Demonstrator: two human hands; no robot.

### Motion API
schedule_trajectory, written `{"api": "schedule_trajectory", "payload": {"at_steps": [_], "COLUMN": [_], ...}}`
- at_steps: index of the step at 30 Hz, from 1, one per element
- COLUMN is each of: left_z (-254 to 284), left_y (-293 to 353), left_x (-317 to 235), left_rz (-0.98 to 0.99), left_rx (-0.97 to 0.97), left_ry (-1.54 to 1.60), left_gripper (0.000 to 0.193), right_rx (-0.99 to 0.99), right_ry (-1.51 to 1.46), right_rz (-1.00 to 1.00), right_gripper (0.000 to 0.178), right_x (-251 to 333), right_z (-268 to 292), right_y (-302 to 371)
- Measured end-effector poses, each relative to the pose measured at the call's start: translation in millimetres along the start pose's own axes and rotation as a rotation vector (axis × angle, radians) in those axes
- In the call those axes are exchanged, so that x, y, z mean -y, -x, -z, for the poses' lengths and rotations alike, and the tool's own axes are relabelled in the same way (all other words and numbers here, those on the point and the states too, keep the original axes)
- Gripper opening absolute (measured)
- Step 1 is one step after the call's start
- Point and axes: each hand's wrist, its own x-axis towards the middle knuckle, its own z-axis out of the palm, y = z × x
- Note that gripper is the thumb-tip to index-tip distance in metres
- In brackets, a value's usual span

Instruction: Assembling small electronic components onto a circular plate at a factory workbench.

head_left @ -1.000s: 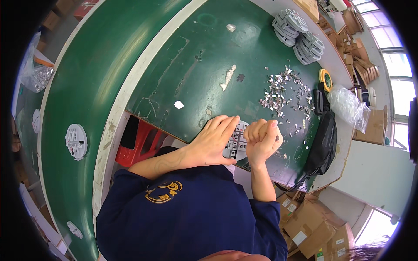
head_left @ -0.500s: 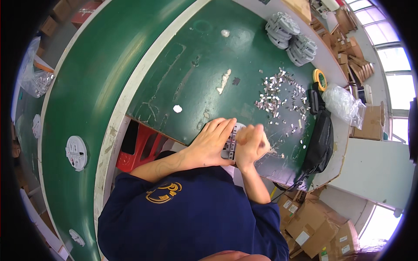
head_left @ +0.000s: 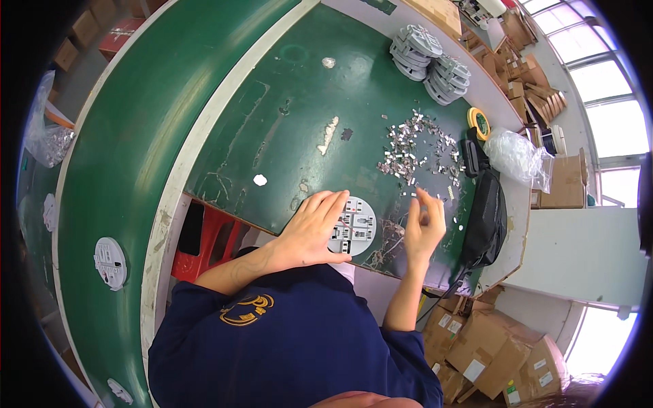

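Note:
A round light-grey plastic base with small dark and metal fittings lies at the near edge of the green workbench. My left hand grips its left side, fingers along the top and thumb at the lower rim, hiding part of it. My right hand is raised to the right of the base, thumb and forefinger apart and the other fingers curled. Nothing shows between them. Beyond it lie many small shiny metal pieces scattered on the bench.
Two stacks of grey round bases stand at the back right. A yellow tape roll, a clear plastic bag and a black bag line the right edge. A green conveyor belt at left carries another round base.
My right hand has left the base and moved right, toward the scattered metal pieces, its fingers loosening. My left hand stays on the base. The whole view has shifted slightly.

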Motion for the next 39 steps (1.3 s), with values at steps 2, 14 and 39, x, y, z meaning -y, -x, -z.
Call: {"api": "schedule_trajectory", "payload": {"at_steps": [2,14,39], "left_z": [1.0,17.5,-0.5], "left_y": [-1.1,-10.6,-11.4], "left_x": [-1.1,-5.1,7.1], "left_rz": [0.002,0.047,-0.075], "left_rx": [0.010,-0.078,-0.190], "left_ry": [0.008,0.421,0.201], "left_gripper": [0.108,0.036,0.011], "right_rx": [0.168,0.573,0.260], "right_ry": [0.094,-0.416,-0.072], "right_rz": [0.118,-0.079,0.305], "right_gripper": [0.008,0.013,0.018], "right_x": [-35.1,40.0,34.1], "right_z": [-6.0,-5.2,-14.5], "right_y": [-9.1,16.3,51.7]}}
